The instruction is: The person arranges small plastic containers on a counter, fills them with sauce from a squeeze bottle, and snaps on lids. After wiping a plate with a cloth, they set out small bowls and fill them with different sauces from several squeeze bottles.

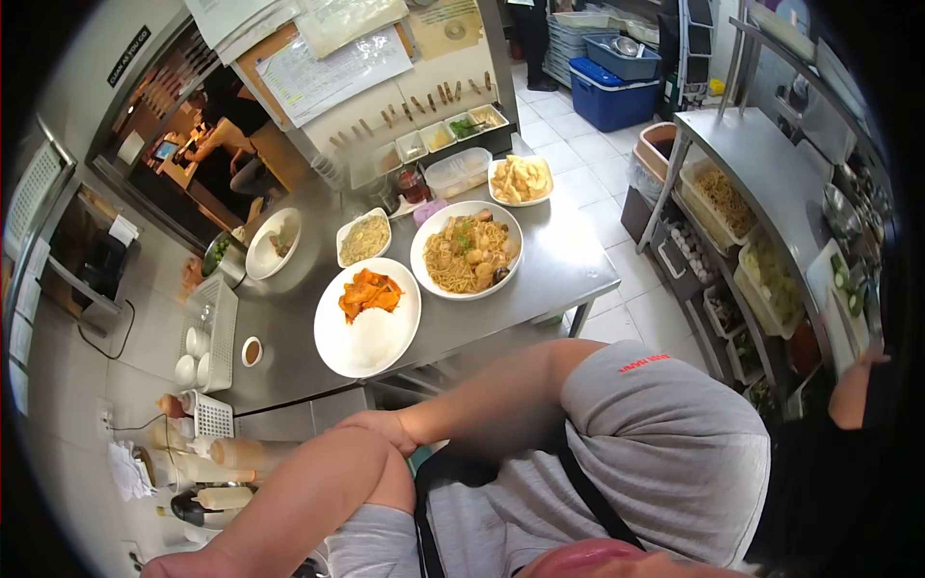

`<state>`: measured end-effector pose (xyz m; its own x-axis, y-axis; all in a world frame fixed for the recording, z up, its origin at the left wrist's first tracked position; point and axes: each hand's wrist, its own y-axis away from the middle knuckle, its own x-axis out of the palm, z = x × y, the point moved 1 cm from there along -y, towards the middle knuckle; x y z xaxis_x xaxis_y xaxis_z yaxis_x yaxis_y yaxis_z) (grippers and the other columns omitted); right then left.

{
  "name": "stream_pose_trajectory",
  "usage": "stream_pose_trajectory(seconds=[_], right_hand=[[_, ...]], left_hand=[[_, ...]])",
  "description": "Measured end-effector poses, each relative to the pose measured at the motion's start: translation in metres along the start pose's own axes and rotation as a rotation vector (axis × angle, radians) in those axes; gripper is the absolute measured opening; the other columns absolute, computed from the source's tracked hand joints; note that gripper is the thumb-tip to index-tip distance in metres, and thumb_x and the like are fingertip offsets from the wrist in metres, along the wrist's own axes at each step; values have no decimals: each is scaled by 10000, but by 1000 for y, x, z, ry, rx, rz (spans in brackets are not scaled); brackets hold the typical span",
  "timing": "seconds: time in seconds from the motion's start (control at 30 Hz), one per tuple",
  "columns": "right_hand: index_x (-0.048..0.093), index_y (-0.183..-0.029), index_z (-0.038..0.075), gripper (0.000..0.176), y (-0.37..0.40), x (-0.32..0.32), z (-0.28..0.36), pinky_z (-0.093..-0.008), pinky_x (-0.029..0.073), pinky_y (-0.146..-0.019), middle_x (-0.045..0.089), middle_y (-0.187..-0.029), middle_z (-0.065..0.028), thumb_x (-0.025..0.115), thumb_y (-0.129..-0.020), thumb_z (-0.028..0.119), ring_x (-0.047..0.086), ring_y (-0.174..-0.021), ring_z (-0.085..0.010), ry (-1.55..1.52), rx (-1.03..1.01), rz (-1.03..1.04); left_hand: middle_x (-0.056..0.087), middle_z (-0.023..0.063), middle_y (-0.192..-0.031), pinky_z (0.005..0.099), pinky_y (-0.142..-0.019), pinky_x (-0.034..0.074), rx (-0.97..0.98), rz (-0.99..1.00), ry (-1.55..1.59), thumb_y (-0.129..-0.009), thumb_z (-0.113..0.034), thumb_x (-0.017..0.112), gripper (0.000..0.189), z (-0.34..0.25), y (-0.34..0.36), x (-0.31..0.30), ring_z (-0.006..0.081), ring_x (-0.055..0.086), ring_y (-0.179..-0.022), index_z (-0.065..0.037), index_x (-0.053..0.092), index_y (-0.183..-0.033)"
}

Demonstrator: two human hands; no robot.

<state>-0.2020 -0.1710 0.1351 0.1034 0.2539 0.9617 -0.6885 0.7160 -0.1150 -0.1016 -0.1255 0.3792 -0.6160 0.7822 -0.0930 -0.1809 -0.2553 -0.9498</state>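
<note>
My right arm reaches across my chest, and my right hand [387, 430] lies against my left arm near the elbow. Its fingers are mostly hidden there. My left arm stretches to the lower left, where my left hand [169, 566] is cut off by the frame's edge. Nearest on the steel counter is a white plate [332, 332] with white rice [379, 340] and an orange saucy dish [369, 295]. Beside it stands a bowl of noodles [461, 249] with mushrooms and greens. Behind are a smaller bowl of fried rice [364, 239] and a bowl of pale crisps [521, 180].
A white bowl [274, 244], a sauce cup [251, 352] and a basket of cups [228, 318] stand left. Squeeze bottles [224, 498] are lower left. To the right, a steel table [737, 144] has food tubs beneath; a co-worker's arm [853, 390] shows at its near end.
</note>
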Motion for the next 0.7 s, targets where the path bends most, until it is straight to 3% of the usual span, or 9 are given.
stream_pose_trajectory(seconds=[0.1,0.2,0.3,0.37,0.47,0.53,0.57,0.63,0.7], right_hand=[[499,-1132,36,380,25,13,13,-336,363,-934,538,-1142,-85,385,-859,275,512,-1047,-196,1,94,-2],[523,-1079,74,381,30,19,12,-324,439,-778,597,-981,-42,424,-868,375,566,-860,-160,21,154,-63],[535,-897,96,305,29,-40,9,-289,422,-530,551,-727,4,396,-873,366,503,-583,-127,292,501,101],[492,-793,124,278,57,-61,11,-253,300,-401,422,-592,35,417,-871,381,347,-451,-87,730,324,-179],[525,-746,57,274,136,-122,43,-300,401,-525,496,-655,-53,462,-831,310,474,-579,-140,1543,310,-316],[556,-726,27,282,200,-191,48,-351,432,-613,559,-732,-115,477,-805,287,528,-678,-193,2022,325,-328],[576,-748,30,267,240,-216,51,-363,432,-630,574,-757,-136,473,-804,270,548,-714,-213,2308,644,-206],[606,-868,29,209,331,-249,13,-351,424,-722,604,-899,-136,524,-757,185,550,-833,-217,1719,575,-625],[609,-941,20,247,397,-275,-27,-339,413,-782,612,-968,-119,567,-720,119,536,-900,-198,1276,623,-800]], left_hand=[[543,17,-820,250,-617,420,9,-49,-8,-842,-168,466,273,16,7,15,135,523,-722,-16,494,-1068],[555,26,-834,252,-636,438,-159,21,-143,-855,-204,471,304,17,7,18,147,539,-751,-27,486,-1101],[565,68,-834,275,-605,433,-172,-101,-331,-828,-304,487,320,21,25,-5,185,500,-657,-86,512,-1061],[544,75,-755,283,-612,423,-399,-437,-292,-816,-261,462,243,18,68,-17,190,449,-650,-52,533,-916],[547,83,-728,248,-528,440,-1486,-146,-706,-843,-221,487,219,-10,168,-19,157,538,-607,-22,517,-930],[554,49,-733,226,-551,431,-2119,-321,-364,-863,-235,474,224,-66,268,-10,117,547,-648,-39,519,-961],[575,40,-809,252,-616,450,-2276,-71,-394,-864,-253,468,244,-128,345,-16,147,564,-726,-54,522,-994],[575,45,-821,256,-626,448,-2677,293,-575,-863,-258,467,247,-229,398,-16,153,563,-738,-60,520,-1002],[574,50,-833,260,-636,447,-2854,265,-944,-862,-262,466,249,-299,393,-25,160,562,-750,-67,518,-1009]])
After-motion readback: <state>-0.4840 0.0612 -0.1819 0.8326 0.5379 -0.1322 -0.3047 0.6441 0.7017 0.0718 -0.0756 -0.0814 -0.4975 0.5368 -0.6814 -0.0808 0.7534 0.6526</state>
